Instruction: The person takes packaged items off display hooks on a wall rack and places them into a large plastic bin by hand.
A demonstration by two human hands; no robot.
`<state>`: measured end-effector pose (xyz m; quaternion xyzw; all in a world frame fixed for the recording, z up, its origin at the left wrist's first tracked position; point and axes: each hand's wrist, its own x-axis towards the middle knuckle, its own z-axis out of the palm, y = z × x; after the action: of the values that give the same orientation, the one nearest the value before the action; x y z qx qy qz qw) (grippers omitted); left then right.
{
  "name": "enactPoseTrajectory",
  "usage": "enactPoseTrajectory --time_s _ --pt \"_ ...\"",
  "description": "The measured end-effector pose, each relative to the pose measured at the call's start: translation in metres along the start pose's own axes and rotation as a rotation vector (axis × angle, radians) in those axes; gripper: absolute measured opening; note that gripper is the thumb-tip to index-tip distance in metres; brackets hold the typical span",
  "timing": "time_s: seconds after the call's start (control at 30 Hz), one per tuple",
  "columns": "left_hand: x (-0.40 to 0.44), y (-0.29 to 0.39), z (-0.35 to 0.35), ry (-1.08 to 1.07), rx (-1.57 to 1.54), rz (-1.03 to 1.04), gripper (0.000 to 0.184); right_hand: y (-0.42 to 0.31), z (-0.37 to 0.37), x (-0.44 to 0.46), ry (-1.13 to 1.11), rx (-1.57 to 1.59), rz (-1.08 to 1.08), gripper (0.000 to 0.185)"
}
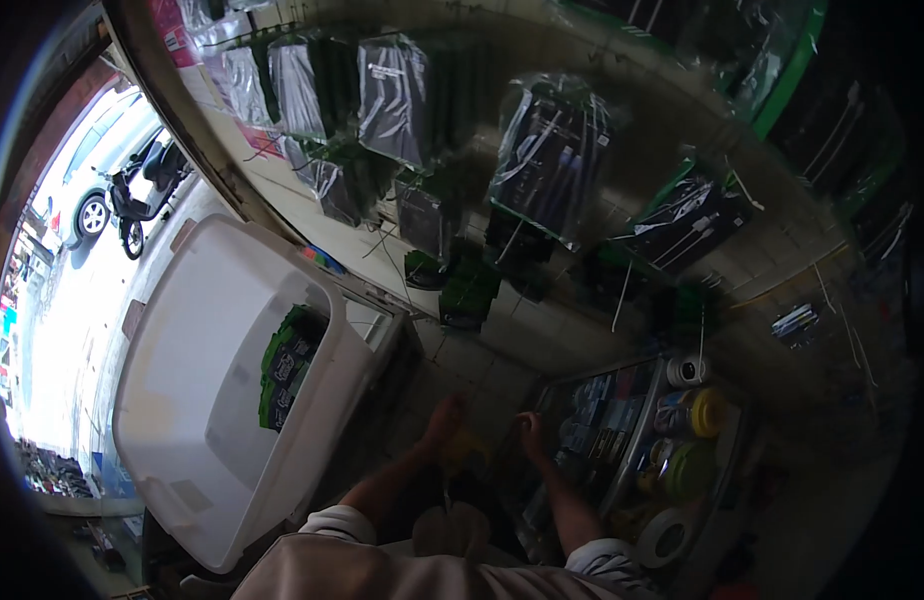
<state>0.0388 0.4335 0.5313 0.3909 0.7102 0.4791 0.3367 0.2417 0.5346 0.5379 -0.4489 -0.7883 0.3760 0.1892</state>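
Note:
In the dim lower middle of the head view, my left hand (444, 420) is held out in front of my body, its fingers too dark to make out. My right hand (531, 434) is a short way to the right, with its fingers curled in. Whatever it may hold is hidden in shadow. A dim yellowish patch (466, 452) shows low between the hands, and I cannot tell what it is. To the left of my left arm is a large white plastic bin (172, 400) with several green-and-black packets (287, 365) in it.
Plastic-wrapped accessory packs (552, 160) hang from hooks on the wall ahead. Beside my right arm stands a display case (622, 465) with boxes, yellow-lidded tubs (707, 412) and a white roll (664, 538). A doorway at left shows a motorcycle (132, 200) and a car (87, 200).

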Motion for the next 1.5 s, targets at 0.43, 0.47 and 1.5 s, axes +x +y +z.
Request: enactPoseTrajectory --time_s 0.43,0.47,1.5 --pt "0.206 -0.031 0.086 0.137 0.088 0.405 0.06 0.053 0.061 0.183 0.345 0.216 -0.197 0.048" --pt "0.219 -0.033 0.091 0.132 0.087 0.408 0.06 0.049 0.061 0.195 0.407 0.26 -0.218 0.05" --pt "0.128 0.002 0.102 0.387 -0.303 0.243 0.057 -0.018 0.051 0.155 0.418 0.297 -0.058 0.024"
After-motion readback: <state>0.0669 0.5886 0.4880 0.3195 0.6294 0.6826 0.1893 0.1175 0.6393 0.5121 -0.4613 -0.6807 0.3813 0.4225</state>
